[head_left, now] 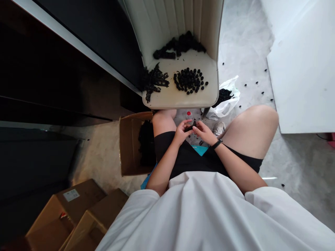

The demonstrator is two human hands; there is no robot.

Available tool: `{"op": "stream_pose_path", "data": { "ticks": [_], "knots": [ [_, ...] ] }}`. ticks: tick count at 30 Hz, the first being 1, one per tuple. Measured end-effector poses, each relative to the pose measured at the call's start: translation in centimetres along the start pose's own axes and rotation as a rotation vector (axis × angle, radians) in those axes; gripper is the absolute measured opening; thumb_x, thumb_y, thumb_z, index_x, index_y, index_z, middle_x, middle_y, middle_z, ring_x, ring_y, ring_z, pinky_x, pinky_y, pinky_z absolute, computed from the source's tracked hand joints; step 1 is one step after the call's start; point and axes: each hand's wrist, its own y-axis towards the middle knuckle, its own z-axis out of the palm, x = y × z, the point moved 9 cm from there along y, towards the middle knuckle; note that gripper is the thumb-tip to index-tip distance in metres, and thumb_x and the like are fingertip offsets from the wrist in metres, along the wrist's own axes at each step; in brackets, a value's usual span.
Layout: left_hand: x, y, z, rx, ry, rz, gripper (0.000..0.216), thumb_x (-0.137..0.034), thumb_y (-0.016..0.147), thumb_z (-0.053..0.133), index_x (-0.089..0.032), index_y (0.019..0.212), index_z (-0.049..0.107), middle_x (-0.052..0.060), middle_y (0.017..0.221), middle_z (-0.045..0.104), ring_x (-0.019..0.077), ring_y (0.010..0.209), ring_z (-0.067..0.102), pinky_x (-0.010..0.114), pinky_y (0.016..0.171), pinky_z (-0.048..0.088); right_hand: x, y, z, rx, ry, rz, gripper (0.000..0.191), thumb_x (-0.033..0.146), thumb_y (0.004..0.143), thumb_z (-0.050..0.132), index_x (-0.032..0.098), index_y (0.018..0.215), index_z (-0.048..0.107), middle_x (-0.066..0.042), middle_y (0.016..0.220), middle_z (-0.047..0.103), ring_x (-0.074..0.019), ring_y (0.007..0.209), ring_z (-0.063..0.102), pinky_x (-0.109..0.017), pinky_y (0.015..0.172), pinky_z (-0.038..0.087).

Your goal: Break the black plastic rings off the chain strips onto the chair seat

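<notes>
Between my knees, my left hand (pixel 182 130) and my right hand (pixel 204 132) meet around a small black piece (pixel 193 125), both with fingers closed on it. It looks like an openwork plastic part, too small to make out exactly. In front of me, the cream chair seat (pixel 180 99) carries a cluster of small round black pieces (pixel 188 80). Left of that cluster lies a bunch of black openwork strips (pixel 157 81). A longer heap of black parts (pixel 180 45) rests against the chair's backrest.
An open cardboard box (pixel 131 146) with black material stands by my left leg. A white plastic bag (pixel 226 108) of black pieces sits right of the chair. A red-capped bottle (pixel 188 114) is under the seat edge. More boxes (pixel 78 202) stand lower left. Black bits dot the floor.
</notes>
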Motion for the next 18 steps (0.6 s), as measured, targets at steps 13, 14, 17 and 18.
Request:
{"op": "stream_pose_path", "data": {
  "ticks": [13, 14, 17, 18],
  "knots": [
    [2.0, 0.4, 0.1, 0.036, 0.014, -0.088, 0.055, -0.036, 0.069, 0.1, -0.018, 0.115, 0.075, 0.006, 0.099, 0.076, 0.0193, 0.094, 0.07, 0.032, 0.089, 0.055, 3.7, -0.3, -1.5, -0.163, -0.566, -0.264, 0.029, 0.047, 0.103, 0.059, 0.023, 0.086, 0.058, -0.004, 0.078, 0.056, -0.0206, 0.071, 0.05, -0.035, 0.067, 0.037],
    [2.4, 0.5, 0.3, 0.053, 0.007, -0.105, 0.05, -0.037, 0.069, 0.099, -0.017, 0.108, 0.076, 0.006, 0.098, 0.076, 0.0189, 0.093, 0.069, 0.032, 0.087, 0.055, 4.6, -0.2, -0.9, -0.113, -0.695, -0.312, 0.027, 0.043, 0.105, 0.056, 0.023, 0.088, 0.06, -0.006, 0.083, 0.059, -0.0219, 0.075, 0.052, -0.036, 0.069, 0.038],
    [3.3, 0.6, 0.5, 0.075, 0.045, -0.138, 0.041, -0.043, 0.07, 0.098, -0.015, 0.089, 0.074, 0.003, 0.084, 0.072, 0.0167, 0.082, 0.064, 0.029, 0.078, 0.053, 7.5, -0.1, 1.2, 0.093, -0.985, -0.468, 0.024, 0.036, 0.106, 0.054, 0.021, 0.092, 0.065, -0.012, 0.093, 0.064, -0.0264, 0.088, 0.058, -0.04, 0.079, 0.041],
    [3.4, 0.7, 0.4, 0.069, 0.072, -0.143, 0.041, -0.044, 0.07, 0.097, -0.015, 0.084, 0.072, 0.001, 0.079, 0.07, 0.0165, 0.08, 0.062, 0.029, 0.075, 0.051, 8.6, -0.1, 1.9, 0.162, -1.018, -0.522, 0.024, 0.034, 0.107, 0.053, 0.021, 0.092, 0.067, -0.013, 0.095, 0.065, -0.0278, 0.092, 0.059, -0.042, 0.083, 0.042]
  ]
}}
